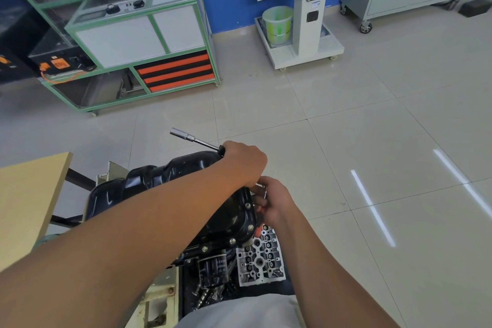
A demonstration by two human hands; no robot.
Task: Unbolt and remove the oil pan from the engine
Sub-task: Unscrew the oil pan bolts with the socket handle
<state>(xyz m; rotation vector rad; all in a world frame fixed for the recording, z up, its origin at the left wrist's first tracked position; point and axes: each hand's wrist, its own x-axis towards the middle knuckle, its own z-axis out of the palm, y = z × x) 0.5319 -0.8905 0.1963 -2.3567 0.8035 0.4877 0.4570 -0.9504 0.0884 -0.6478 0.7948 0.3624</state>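
The left hand (243, 161) is fisted around a socket wrench (195, 139) above the black oil pan (170, 184) bolted on the engine, while the right hand (274, 204) pinches a small metal tool (262, 189) at the pan's edge.

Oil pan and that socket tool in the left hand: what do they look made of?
Oil pan: looks like pressed sheet metal in glossy black paint; ribbed shape, light glints, bolts along its flange. Socket tool, gripped by the left hand: bright, probably chromed steel, going by its mirror-like shine. The right hand holds another silvery tool, mostly hidden.
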